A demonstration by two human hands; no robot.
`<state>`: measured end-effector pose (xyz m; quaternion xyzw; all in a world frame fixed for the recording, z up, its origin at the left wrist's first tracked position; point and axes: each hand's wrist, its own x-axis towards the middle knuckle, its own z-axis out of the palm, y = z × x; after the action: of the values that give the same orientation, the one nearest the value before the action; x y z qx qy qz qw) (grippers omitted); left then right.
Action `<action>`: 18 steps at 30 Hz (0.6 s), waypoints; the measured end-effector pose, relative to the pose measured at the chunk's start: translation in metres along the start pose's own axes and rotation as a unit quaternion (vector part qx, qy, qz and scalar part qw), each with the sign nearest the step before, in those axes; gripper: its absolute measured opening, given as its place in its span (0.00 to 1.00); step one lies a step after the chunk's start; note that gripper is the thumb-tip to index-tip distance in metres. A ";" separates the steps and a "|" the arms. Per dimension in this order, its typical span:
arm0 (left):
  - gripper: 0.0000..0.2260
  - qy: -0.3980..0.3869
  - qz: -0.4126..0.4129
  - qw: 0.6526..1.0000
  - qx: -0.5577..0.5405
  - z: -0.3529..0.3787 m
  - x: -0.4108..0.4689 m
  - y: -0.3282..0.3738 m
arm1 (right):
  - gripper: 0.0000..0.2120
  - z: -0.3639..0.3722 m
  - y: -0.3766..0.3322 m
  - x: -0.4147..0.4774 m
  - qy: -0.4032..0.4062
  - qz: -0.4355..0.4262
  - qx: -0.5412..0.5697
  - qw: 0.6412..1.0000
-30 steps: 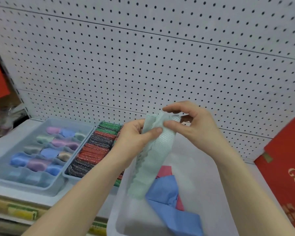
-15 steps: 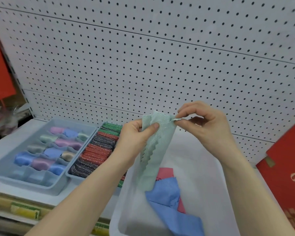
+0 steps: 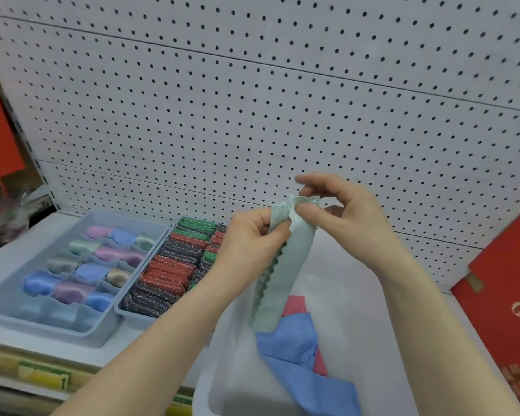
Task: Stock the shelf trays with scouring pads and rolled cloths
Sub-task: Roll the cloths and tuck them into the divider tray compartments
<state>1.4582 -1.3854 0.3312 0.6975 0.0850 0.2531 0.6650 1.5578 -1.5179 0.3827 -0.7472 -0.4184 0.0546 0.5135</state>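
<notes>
- Over the bin (image 3: 351, 331), near the middle of our view, we hold our hands close together, both on one green cloth (image 3: 285, 274).
- Our left hand (image 3: 252, 238) grips the upper part of the cloth, with the thumb across the front and the fingers curled round it.
- Our right hand (image 3: 345, 217), at 3 o'clock from the left, pinches the top edge between thumb and forefinger.
- From the hands, the green cloth hangs toward 6 o'clock as a narrow folded strip with a zigzag edge on one side.
- We cannot tell whether its lower end touches what lies below.
- Inside the bin, at 6 o'clock, a blue cloth (image 3: 291, 343) lies crumpled over a red cloth (image 3: 294, 304).
- At 9 o'clock from the hands, a pad tray (image 3: 132, 315) holds packed rows of red, green and dark pads (image 3: 168, 271); our left wrist covers its near corner.
- Just beside it, farther toward 9 o'clock, a divided tray (image 3: 57, 333) holds rolled cloths (image 3: 102, 256) in purple, blue and pale green; its front row is too blurred to read.
- Both trays sit on a shelf (image 3: 21, 244).
- At 12 o'clock stands a pegboard (image 3: 252, 115).
- At 4 o'clock leans a red box (image 3: 508, 310).
</notes>
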 end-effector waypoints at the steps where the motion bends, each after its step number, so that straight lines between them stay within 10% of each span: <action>1: 0.20 -0.005 0.004 1.000 0.005 -0.001 0.000 -0.001 | 0.10 -0.001 0.001 0.001 -0.012 0.005 0.007 1.000; 18: 0.07 0.043 -0.041 0.998 -0.033 -0.017 0.018 -0.006 | 0.07 -0.009 0.009 0.000 -0.040 -0.034 0.061 0.997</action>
<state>1.4669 -1.3617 0.3299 0.6595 0.1340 0.2583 0.6930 1.5677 -1.5256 0.3793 -0.6971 -0.4596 0.0924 0.5424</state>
